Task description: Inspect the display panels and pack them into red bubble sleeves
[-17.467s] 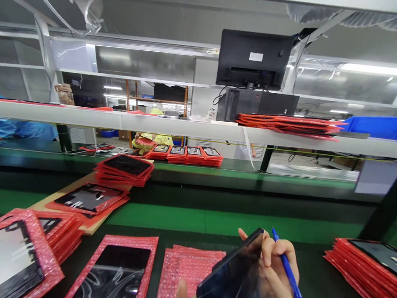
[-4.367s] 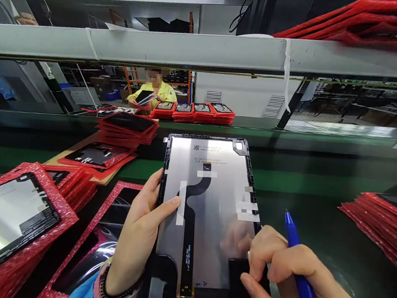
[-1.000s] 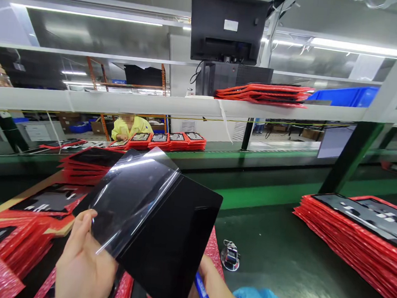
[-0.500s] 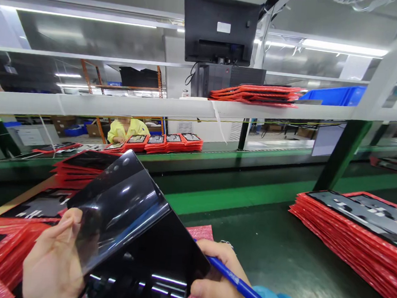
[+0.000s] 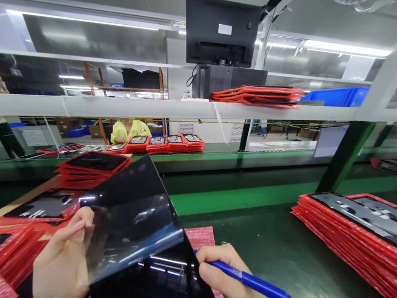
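A glossy black screen panel (image 5: 157, 281) is held up at a tilt in front of me, its surface reflecting the ceiling lights. A clear protective film (image 5: 130, 236) is partly lifted off it and curls over in a fold. At the panel's left side, my left hand (image 5: 65, 253) is closed in a pinch on the film's edge. My right hand (image 5: 228, 273) grips the panel's right edge between thumb and fingers. Tucked in that same hand is a blue marker pen (image 5: 255, 285). Under the panel lies a piece of pink bubble wrap (image 5: 201, 236).
Stacks of panels in red bubble sleeves stand on the left (image 5: 93, 171) and right (image 5: 351, 243) of the dark green bench (image 5: 263, 235). A white rail (image 5: 135, 106) crosses ahead, with a monitor (image 5: 222, 32) above. Across the line sits a person in yellow (image 5: 132, 131).
The film's fold has shifted down and to the right across the panel. Both hands and the panel have moved slightly right, and the marker now lies flatter in my right hand.
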A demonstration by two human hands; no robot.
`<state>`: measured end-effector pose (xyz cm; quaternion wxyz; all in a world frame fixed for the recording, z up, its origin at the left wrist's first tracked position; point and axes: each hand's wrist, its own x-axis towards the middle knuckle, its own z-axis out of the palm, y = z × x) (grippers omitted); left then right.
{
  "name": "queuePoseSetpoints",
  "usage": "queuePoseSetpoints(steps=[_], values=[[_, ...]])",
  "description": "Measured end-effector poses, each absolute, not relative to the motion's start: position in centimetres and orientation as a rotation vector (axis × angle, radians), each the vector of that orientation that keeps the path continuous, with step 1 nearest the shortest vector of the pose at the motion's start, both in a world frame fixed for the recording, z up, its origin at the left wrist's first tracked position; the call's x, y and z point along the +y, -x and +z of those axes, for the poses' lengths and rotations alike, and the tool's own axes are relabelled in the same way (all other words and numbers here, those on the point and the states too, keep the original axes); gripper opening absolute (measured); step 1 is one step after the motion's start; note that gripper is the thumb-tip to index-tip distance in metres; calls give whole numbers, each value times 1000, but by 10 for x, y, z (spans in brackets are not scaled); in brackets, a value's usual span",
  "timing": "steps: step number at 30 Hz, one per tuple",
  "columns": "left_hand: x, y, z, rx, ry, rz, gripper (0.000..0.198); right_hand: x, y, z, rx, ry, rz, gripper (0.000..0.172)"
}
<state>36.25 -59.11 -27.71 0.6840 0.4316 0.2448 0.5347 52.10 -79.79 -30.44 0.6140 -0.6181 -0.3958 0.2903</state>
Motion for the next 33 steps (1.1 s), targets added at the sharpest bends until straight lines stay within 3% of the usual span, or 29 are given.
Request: queuePoseSetpoints(steps=[4,9,16,20,23,28,33], values=[[-599,-365,-283,446,-891,999,20,-795,-520,-309,-891,1472,637,30],[-607,-368,-291,385,-974,1075,22,-787,-515,-307,-1020,1304,512,37],[-615,-372,-282,524,-1006,1141,20,-774,-519,-318,-1150,1298,555,59],[-615,-375,-281,553,-1104,1247,22,-771,-519,-330,-1147,1323,443,61],[-612,-374,-285,548,-1145,1306,23,-770,-519,-334,-1221,1378,240,69],[-598,-376,-304,498,-1126,1341,26,-766,-526,-337,-1484,1387,-393,103],[-581,-384,-330,460,-998,1524,24,-754,-532,-342,-1631,1212,-928,107]])
